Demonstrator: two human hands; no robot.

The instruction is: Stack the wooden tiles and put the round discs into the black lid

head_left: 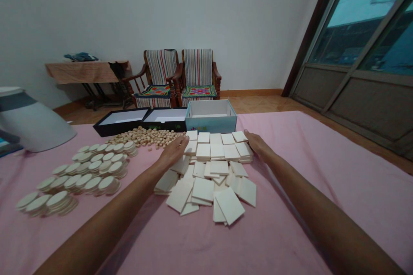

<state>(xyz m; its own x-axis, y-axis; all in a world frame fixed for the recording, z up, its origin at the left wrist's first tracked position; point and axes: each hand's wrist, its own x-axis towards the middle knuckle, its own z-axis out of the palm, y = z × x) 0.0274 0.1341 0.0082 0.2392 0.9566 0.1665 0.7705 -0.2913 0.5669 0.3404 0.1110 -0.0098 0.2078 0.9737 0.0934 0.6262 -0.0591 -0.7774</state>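
Observation:
White square wooden tiles (217, 150) stand in neat stacked rows at the middle of the table. My left hand (173, 151) rests along the left side of these rows, its fingers stretched out and pointing forward. On the opposite side, my right hand (257, 145) lies against the right end of the back rows, fingers extended and partly hidden by the hand itself. Neither hand grips a tile. Closer to me, a loose pile of similar square tiles (203, 190) lies overlapping at various angles.
Stacks of round wooden discs (93, 180) fill the left of the pink cloth (290, 223). Behind them lie many small wooden beads (146, 136). Two black box trays (121, 122) and a light blue box (211, 125) line the far edge. A grey-white object (35, 122) stands far left.

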